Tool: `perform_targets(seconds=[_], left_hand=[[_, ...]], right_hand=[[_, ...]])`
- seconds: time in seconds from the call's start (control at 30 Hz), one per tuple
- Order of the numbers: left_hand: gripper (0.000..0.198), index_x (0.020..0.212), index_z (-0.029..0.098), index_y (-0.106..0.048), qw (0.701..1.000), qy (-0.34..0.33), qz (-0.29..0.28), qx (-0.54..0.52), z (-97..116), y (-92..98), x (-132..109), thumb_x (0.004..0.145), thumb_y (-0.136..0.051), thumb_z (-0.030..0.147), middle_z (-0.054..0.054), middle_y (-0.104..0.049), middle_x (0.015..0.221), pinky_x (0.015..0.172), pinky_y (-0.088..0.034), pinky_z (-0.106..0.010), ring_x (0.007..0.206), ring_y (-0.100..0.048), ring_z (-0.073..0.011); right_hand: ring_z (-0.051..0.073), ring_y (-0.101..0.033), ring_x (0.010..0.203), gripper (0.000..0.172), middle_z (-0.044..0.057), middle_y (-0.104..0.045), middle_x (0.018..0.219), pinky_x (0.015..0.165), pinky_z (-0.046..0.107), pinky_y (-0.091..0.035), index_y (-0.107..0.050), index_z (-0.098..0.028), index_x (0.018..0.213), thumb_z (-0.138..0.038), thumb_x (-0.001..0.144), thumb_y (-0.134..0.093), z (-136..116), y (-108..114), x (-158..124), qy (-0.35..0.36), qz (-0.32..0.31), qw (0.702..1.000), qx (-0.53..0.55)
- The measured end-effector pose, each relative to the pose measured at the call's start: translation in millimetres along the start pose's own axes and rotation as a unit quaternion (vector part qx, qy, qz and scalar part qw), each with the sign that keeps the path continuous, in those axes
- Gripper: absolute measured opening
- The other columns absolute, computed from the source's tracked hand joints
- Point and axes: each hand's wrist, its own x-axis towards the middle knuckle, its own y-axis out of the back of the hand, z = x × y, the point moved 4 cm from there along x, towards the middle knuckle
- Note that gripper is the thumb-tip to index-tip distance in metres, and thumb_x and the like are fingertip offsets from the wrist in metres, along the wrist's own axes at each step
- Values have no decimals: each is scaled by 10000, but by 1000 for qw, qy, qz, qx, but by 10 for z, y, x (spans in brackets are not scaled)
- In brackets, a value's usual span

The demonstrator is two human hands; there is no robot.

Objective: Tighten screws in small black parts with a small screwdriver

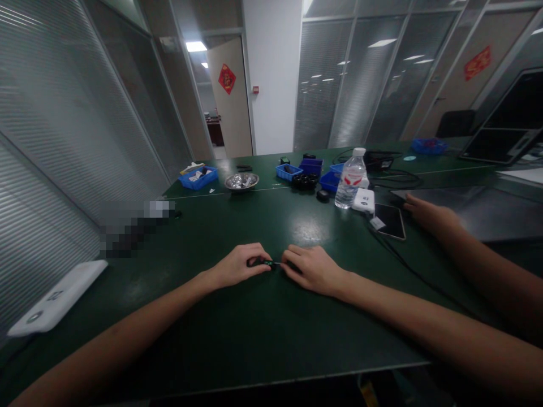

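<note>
My left hand [241, 263] is closed, thumb and fingers pinching a small black piece with green on it [268, 263], low over the green table's near middle. My right hand [314, 268] faces it with bent fingers, closed on a thin shiny shaft [277, 263] that reaches toward the black piece. Most of the shaft is hidden in the fingers, so I cannot tell its kind. Whether its tip touches the piece is too small to see.
Another person's hand [432, 215] rests at the right on a dark flat panel [487, 212]. Nearby are a phone [390, 220], water bottle [351, 178] and cable [403, 257]. A metal bowl [241, 182] and blue tray [198, 178] stand farther back; a white device [59, 297] lies left.
</note>
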Motion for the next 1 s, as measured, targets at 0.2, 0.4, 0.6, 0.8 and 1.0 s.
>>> perform_targets(seconds=[0.2,0.4,0.6,0.8,1.0], left_hand=[[259,1106,174,-706,1000,-8,-4,-5,17,-5,-12,955,-634,372,-53,-624,953,702,-434,-273,753,-536,-141],[259,1126,183,-721,1000,-18,-8,-7,31,-14,-17,954,-636,357,-73,-639,994,711,-452,-281,790,-563,-153],[243,1128,178,-720,999,-27,9,-43,57,10,-26,957,-637,329,-73,-654,1015,771,-497,-293,848,-602,-163],[222,1115,174,-721,998,-30,16,-47,64,26,-31,961,-632,307,-76,-663,1034,808,-507,-299,889,-617,-170],[208,1103,174,-719,998,-32,18,-47,79,31,-38,963,-628,300,-77,-665,1033,825,-509,-309,906,-620,-175]], right_hand=[[117,-513,670,245,33,-613,930,571,263,-286,-571,-182,1070,-350,1053,-393,-14,-2,-7,18,0,1000,1],[113,-510,656,237,32,-609,905,566,272,-281,-584,-181,1038,-337,1048,-406,-30,-2,-1,35,5,999,-16],[113,-516,664,261,35,-617,912,571,267,-288,-589,-182,1060,-337,1060,-379,-29,-14,-4,28,5,1000,5],[116,-517,663,277,37,-619,913,578,269,-297,-570,-175,1059,-344,1068,-351,-33,4,-5,20,-1,1000,9],[115,-509,660,261,30,-621,913,576,264,-301,-560,-179,1076,-342,1069,-356,-39,12,-3,19,-6,1000,19]])
